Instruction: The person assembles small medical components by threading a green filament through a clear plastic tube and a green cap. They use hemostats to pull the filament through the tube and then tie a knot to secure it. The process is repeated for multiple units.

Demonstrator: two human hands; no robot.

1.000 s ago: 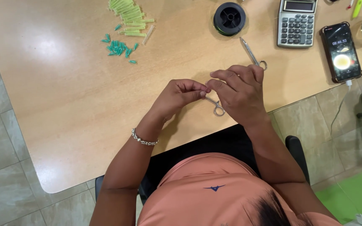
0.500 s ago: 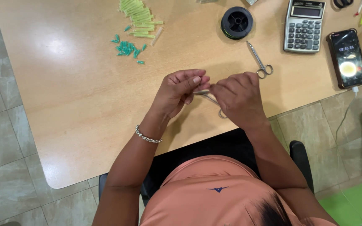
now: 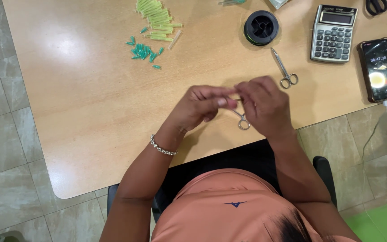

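My left hand [image 3: 202,104] and my right hand [image 3: 265,105] meet over the near edge of the wooden table [image 3: 90,112]. Between them is a small pair of metal scissors [image 3: 242,122], with one finger ring hanging below the fingers. My right hand is closed round the tool. The fingertips of my left hand pinch its other end. Anything small held at the tips is hidden by the fingers. A silver bracelet [image 3: 163,148] sits on my left wrist.
A second pair of small scissors [image 3: 285,71] lies just beyond my right hand. Further back are a black spool [image 3: 260,27], a calculator [image 3: 333,33] and a phone [image 3: 379,69]. Teal beads [image 3: 143,51] and pale green tubes [image 3: 155,18] lie at the back left.
My hands stay together on the small scissors and have barely moved. The view has shifted, so the things on the table sit lower and further right in the picture.
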